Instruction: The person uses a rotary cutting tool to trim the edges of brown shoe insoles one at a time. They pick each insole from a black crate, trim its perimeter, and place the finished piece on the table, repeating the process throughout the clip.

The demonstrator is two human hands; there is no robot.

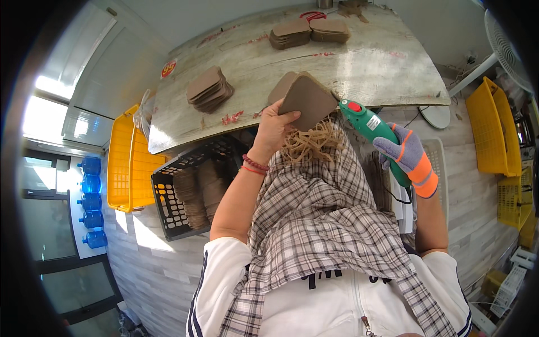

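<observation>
My left hand (273, 128) is closed on a flat brown rounded-corner pad (312, 105), tilted up above my lap near the table's front edge. Another brown pad (279, 87) shows partly behind it; whether I hold that one too, I cannot tell. My right hand (405, 153), in a grey and orange glove, grips a green handheld power tool (366, 121) with a red switch. The tool's narrow tip meets or nearly meets the right edge of the pad. Curly tan trimmings (314, 144) lie on my checked apron (314, 208) below the pad.
On the worn table (247, 62) sit a brown pad stack (209, 90) at left and two stacks (291, 35) farther back. A black crate (168, 208) of brown pieces stands lower left. Yellow baskets (119, 163) flank both sides; a white fan (508, 42) stands right.
</observation>
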